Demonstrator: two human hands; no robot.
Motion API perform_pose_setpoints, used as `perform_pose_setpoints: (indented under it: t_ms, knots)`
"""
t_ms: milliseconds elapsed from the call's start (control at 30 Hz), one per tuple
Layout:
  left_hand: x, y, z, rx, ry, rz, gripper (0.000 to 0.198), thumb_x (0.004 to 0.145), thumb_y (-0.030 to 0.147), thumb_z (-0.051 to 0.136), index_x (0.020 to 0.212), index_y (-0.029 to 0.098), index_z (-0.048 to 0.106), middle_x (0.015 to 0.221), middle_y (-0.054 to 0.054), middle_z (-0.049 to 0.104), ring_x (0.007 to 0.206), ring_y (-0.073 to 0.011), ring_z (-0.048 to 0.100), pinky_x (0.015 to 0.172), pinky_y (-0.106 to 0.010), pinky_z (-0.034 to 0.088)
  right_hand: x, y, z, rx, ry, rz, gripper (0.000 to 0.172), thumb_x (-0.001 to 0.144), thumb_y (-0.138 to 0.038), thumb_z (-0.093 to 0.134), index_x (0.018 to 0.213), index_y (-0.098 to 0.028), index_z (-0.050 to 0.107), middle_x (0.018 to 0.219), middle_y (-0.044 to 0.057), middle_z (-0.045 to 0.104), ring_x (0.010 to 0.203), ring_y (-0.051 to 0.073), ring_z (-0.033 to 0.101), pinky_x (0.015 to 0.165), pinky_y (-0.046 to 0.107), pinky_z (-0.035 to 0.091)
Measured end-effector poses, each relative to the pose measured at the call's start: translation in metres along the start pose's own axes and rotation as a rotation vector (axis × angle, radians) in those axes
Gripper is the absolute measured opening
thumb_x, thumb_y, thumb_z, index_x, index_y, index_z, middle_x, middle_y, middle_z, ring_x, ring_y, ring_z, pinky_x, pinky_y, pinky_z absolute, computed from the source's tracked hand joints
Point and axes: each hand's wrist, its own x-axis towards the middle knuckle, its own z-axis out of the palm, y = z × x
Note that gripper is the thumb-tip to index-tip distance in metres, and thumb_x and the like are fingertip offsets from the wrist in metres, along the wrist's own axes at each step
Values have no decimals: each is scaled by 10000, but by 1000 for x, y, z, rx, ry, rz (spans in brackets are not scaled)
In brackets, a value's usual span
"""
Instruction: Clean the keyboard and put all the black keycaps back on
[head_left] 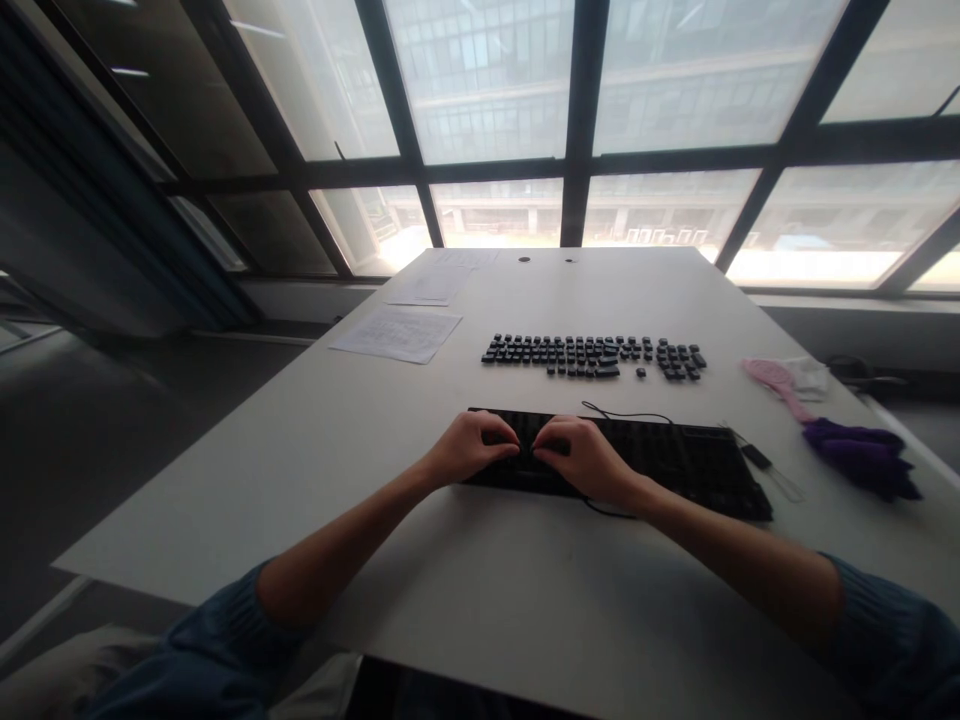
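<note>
At the near edge, the person's blue denim-like sleeves (885, 620) are pushed up the forearms. Beyond them, the left hand (478, 447) and right hand (583, 455) meet over the left part of a long black rectangular keyboard (694, 465), which lies on the smooth white tabletop (480, 570). On each hand, thumb and fingers are bent into a narrow pinch, tips close together at the keyboard's surface; whether anything small is caught between them cannot be told. A thin black cable (634, 413) curves along the keyboard's far side. Just beside its right end lies a small black-handled tool with wire prongs (765, 465); farther right sits a crumpled purple cloth (859, 458), touching a pink handled object (776, 382). Past the keyboard, small dark keycaps (555, 352) stand in rows, one (640, 373) apart from the others. Printed white sheets (401, 333) lie to their left, and dark-framed windows (480, 90) rise behind.
</note>
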Motion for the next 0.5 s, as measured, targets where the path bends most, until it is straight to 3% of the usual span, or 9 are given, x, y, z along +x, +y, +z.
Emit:
perform_pose_setpoints:
  t_ms: [500]
  knots:
    - [-5,-9,17,1,-36,107,63,809,195,770,852,234,793,894,-13,768,876,-185,659,856,-312,499,-14,6,13,-13,-6,-28,126,819,-90,745,842,-214,733,860,28,710,853,197,623,811,329,498]
